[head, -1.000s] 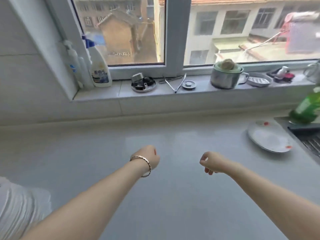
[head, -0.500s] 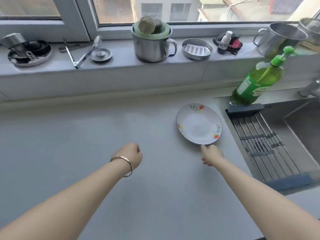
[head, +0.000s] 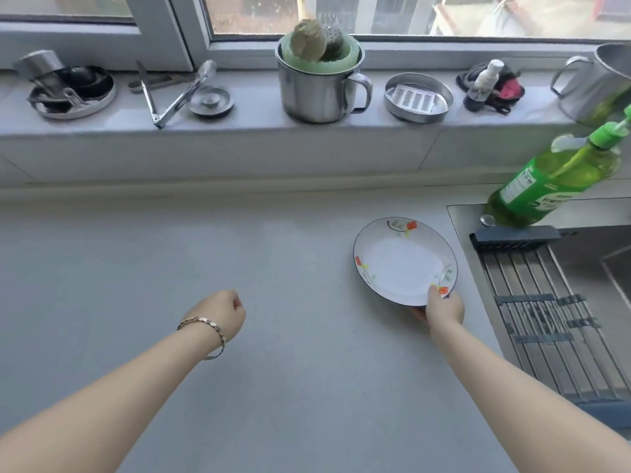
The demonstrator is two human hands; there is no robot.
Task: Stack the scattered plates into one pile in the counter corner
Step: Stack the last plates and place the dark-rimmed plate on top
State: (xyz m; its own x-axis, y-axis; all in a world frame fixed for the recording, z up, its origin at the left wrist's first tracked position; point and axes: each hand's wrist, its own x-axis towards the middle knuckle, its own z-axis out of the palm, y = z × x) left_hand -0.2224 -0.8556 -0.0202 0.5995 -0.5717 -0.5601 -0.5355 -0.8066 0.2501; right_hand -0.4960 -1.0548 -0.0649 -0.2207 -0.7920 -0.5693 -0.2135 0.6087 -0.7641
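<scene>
Head view: scrubbers (head: 309,42) in steel mug (head: 312,93), flowered plate (head: 399,264) in right hand (head: 444,310)

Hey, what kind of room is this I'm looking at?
Most likely a home kitchen: a steel sink with a drying rack over it at the right, a green pump bottle, probably dish soap, on its rim, and a flowered plate on the grey counter, its near rim gripped by the right hand.

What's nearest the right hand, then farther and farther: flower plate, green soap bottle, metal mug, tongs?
1. flower plate: the right hand grips its near rim.
2. green soap bottle: off to the right, farther back.
3. metal mug: middle of the windowsill.
4. tongs: on the sill, farther left.
</scene>
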